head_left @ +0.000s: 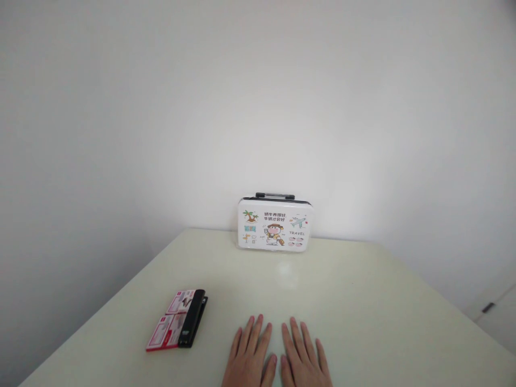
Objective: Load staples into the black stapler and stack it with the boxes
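Left hand [246,359] is nearer, empty fingers slightly spread, the black stapler [192,319] at its ten o'clock, long axis roughly toward twelve.

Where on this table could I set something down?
The widest bare patch of table lies right of the right hand. Left of the left hand is crowded, with the stapler and boxes sitting together. More room lies between both hands and the white case.
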Demonstrator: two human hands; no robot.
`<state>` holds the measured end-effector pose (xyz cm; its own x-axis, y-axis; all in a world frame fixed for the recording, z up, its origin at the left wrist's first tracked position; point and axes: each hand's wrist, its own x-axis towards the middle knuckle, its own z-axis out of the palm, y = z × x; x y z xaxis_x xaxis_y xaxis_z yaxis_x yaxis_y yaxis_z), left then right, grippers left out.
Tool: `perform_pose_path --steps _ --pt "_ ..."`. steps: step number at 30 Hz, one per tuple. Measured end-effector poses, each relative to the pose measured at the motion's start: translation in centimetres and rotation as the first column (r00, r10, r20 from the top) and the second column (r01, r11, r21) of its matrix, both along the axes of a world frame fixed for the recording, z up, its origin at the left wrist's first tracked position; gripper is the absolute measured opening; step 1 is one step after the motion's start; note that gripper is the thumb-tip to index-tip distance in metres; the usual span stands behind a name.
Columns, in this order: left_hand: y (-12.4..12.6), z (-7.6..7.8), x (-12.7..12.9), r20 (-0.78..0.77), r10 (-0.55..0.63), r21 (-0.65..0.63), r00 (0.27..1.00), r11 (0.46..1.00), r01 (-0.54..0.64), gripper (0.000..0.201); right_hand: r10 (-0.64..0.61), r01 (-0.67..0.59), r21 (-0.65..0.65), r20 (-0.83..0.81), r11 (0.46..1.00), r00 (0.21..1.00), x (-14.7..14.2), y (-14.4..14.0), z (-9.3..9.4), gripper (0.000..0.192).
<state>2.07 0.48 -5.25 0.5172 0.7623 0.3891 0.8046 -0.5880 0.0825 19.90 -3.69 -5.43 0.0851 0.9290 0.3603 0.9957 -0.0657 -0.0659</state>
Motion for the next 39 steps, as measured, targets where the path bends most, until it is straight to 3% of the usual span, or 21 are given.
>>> perform_pose_path --steps 6,27,39 --pt "0.0 0.3 0.1 0.019 -0.002 -0.052 1.000 0.999 0.003 0.058 -0.004 0.004 0.005 0.012 1.000 1.000 0.1 0.1 -0.4 0.055" --pt "0.1 -0.2 0.1 0.073 -0.010 0.031 0.997 0.999 0.007 0.057 -0.010 0.010 -0.006 0.013 1.000 1.000 0.1 0.1 0.0 0.055" --pt "0.1 -0.7 0.3 0.032 -0.006 0.066 0.999 0.998 0.004 0.059 -0.011 0.011 -0.007 0.056 1.000 0.998 0.3 0.2 -0.9 0.056"
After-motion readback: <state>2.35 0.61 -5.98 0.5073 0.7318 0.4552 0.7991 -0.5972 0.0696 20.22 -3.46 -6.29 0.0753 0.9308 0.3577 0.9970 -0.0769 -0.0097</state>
